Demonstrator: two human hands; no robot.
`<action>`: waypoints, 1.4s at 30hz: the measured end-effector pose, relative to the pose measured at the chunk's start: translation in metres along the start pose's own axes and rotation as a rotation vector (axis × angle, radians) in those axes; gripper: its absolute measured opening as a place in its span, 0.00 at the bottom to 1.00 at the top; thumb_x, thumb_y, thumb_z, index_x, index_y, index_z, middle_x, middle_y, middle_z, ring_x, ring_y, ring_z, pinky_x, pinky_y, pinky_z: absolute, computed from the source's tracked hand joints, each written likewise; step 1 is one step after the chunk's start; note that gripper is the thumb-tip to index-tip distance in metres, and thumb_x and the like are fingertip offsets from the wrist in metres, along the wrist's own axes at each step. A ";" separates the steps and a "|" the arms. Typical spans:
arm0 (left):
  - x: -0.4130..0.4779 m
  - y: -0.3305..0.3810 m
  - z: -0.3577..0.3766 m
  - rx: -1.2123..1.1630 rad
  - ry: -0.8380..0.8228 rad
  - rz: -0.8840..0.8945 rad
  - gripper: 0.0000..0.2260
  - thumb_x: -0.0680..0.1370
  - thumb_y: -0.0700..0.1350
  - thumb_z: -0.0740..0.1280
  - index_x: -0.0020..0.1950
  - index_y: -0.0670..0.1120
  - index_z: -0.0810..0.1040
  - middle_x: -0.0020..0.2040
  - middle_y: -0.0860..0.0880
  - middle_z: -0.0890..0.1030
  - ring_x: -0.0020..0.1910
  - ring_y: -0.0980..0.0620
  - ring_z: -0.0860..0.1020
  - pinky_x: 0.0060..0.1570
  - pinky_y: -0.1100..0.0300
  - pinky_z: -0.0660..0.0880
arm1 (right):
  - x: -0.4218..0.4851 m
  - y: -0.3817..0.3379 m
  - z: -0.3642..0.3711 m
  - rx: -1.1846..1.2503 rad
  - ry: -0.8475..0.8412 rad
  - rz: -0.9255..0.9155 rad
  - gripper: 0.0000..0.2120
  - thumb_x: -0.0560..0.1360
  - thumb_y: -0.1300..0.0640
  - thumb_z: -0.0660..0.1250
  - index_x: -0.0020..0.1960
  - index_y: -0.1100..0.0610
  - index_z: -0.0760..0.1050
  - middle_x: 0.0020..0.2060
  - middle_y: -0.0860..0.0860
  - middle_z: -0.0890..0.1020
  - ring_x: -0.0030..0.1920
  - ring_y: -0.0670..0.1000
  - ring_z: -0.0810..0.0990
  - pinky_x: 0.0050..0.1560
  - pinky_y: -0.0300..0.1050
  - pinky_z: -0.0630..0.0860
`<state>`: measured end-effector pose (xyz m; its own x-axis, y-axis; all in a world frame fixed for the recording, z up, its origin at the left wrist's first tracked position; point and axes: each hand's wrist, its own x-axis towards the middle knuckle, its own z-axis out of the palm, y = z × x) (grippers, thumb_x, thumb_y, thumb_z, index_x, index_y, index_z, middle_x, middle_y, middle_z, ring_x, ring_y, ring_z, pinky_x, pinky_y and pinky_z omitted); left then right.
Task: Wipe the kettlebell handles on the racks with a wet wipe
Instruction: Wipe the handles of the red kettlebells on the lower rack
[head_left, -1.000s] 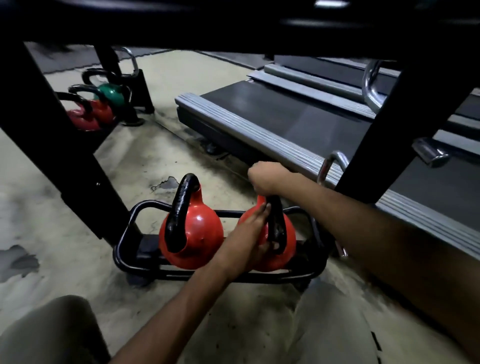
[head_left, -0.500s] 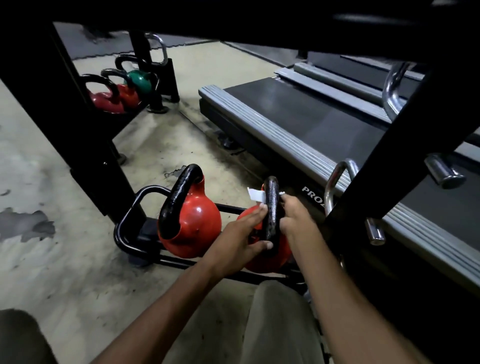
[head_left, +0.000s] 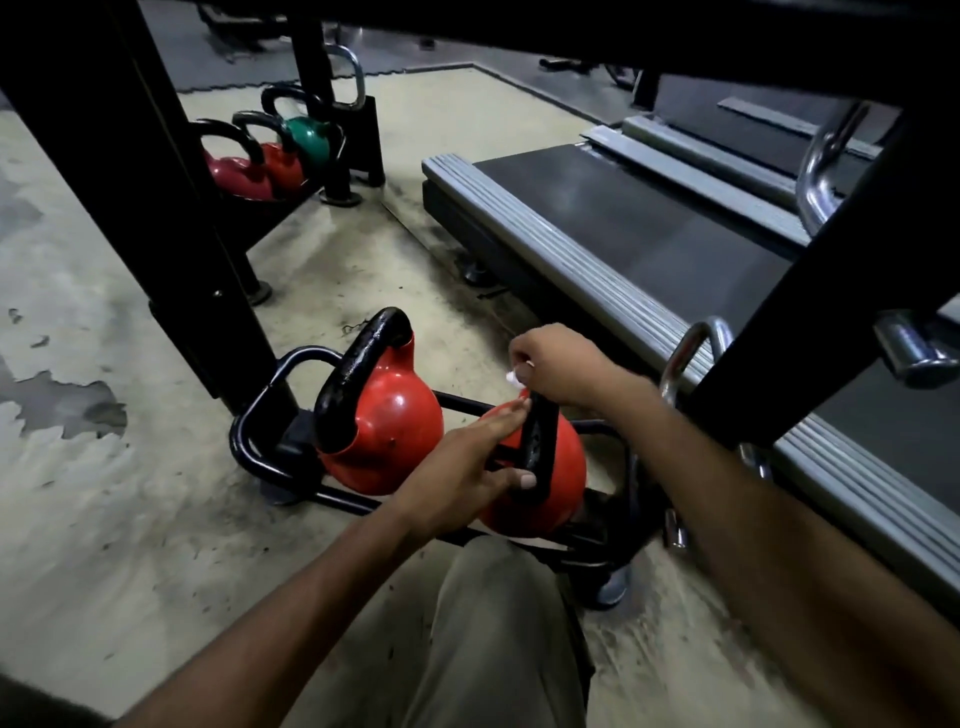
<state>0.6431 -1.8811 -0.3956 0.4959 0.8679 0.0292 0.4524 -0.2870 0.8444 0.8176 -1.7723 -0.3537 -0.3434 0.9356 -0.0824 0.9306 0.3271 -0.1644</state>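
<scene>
Location: gym floor (head_left: 130, 519), worn and patchy, with a treadmill (head_left: 649, 244) along the right side.

Low rack (head_left: 244, 441): black tubular frame standing on the floor in the near centre. It carries two red kettlebells side by side, close together.

Left kettlebell (head_left: 400, 431): upright in the rack. Its black handle (head_left: 358, 374) arches up and to the far side. No hand is on it.

Right kettlebell (head_left: 569, 467): upright in the rack, with its black grip (head_left: 540, 441) seen edge-on. Both hands are on this one.

Right hand (head_left: 556, 364): positioned at the top of the grip, with fingers curled downward. It pinches a wet wipe (head_left: 511, 378), of which only a small white scrap shows at the fingertips. The rest of the wipe is hidden inside the hand.

Left hand (head_left: 457, 473): spread, fingers straight. The fingertips lie against the red body just left of the grip, and the thumb presses on the lower part of the grip.

Person: crouched, with one trouser leg (head_left: 493, 623) just in front of the rack.

Surroundings: a thick black post (head_left: 171, 208) rises just behind the rack's left end. A far rack (head_left: 366, 140) at upper left holds a dark red kettlebell (head_left: 234, 176), a red one (head_left: 283, 166) and a green one (head_left: 309, 137), all with black handles. A chrome loop (head_left: 696, 348) stands just right of the right forearm.
</scene>
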 end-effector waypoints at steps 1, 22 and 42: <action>0.000 0.001 -0.001 0.016 -0.013 0.000 0.38 0.77 0.43 0.75 0.83 0.52 0.60 0.81 0.56 0.61 0.80 0.61 0.58 0.79 0.56 0.61 | -0.001 -0.003 -0.007 -0.089 -0.085 -0.048 0.06 0.73 0.56 0.64 0.39 0.54 0.77 0.39 0.53 0.82 0.43 0.58 0.81 0.42 0.55 0.81; -0.006 -0.049 0.017 -0.247 -0.046 0.132 0.32 0.79 0.46 0.73 0.80 0.57 0.65 0.73 0.61 0.74 0.72 0.67 0.69 0.71 0.67 0.65 | -0.004 -0.034 0.002 -0.083 0.174 0.376 0.11 0.73 0.60 0.67 0.53 0.55 0.83 0.51 0.55 0.84 0.53 0.59 0.82 0.46 0.46 0.77; -0.001 -0.094 0.026 -0.054 -0.062 0.244 0.21 0.81 0.49 0.69 0.74 0.55 0.73 0.70 0.60 0.78 0.68 0.58 0.75 0.70 0.50 0.71 | -0.045 -0.038 0.046 2.198 0.362 0.806 0.22 0.82 0.59 0.56 0.72 0.70 0.70 0.60 0.67 0.81 0.52 0.64 0.85 0.56 0.56 0.81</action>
<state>0.6194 -1.8656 -0.4889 0.6309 0.7485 0.2042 0.2743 -0.4614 0.8437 0.7914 -1.8326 -0.3888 0.1304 0.8116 -0.5694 -0.7245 -0.3140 -0.6135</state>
